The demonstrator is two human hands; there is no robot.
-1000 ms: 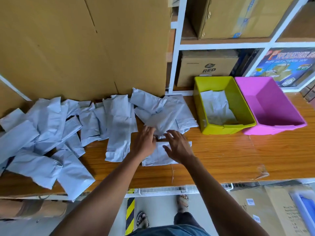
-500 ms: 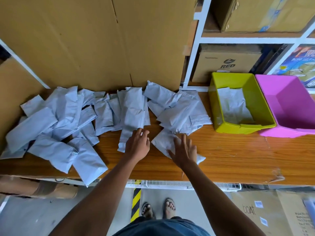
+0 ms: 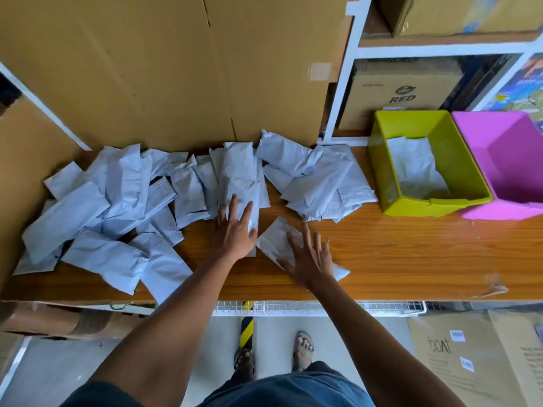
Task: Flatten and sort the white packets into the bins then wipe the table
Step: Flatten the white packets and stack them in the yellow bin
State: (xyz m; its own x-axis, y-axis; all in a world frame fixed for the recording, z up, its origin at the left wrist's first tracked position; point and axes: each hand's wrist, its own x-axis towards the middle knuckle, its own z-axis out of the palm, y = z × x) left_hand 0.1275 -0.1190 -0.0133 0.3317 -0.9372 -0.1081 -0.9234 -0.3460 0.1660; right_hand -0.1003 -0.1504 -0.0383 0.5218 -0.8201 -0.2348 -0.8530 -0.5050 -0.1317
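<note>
Both hands are spread flat near the table's [image 3: 411, 259] front edge: the left hand [image 3: 235, 233] presses a long packet [image 3: 239, 183], the right hand [image 3: 308, 259] presses a small packet [image 3: 274, 239]. The green bin [image 3: 382, 177] stands toward the right end.

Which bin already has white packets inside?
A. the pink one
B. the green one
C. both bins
B: the green bin holds white packets on its floor, while the pink bin beside it shows only its bare pink inside.
</note>
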